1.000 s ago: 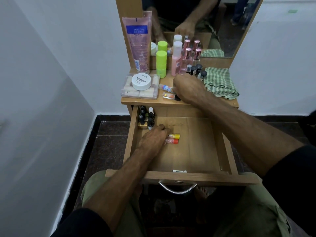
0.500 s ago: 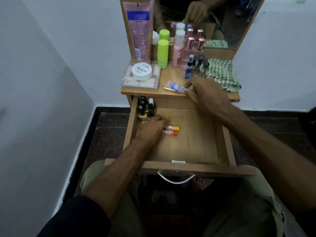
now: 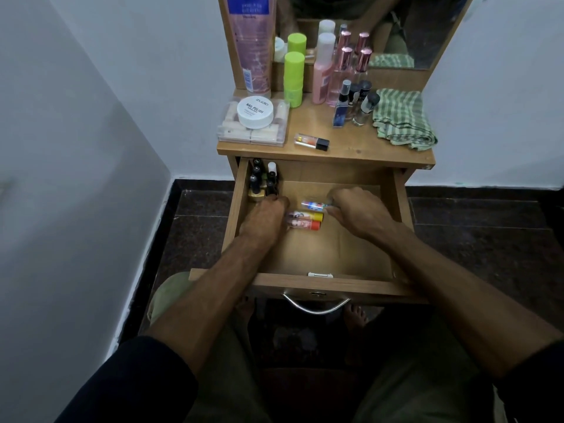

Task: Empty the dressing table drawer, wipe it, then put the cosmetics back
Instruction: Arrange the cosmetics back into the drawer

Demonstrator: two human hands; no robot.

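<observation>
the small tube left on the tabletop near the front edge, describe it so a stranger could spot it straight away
Start at the wooden dressing table top above the open drawer. Near its front edge, right of the clear plastic box, a small clear tube lies flat. Its black cap and orange-yellow contents set it apart; it is the only thing lying down there.

White walls [image 3: 91, 117], dark stone floor [image 3: 476, 239]

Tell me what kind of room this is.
Likely a bedroom or dressing corner at home: a small wooden dressing table with a mirror, cosmetics bottles on top, and an open wooden drawer holding small tubes.
</observation>
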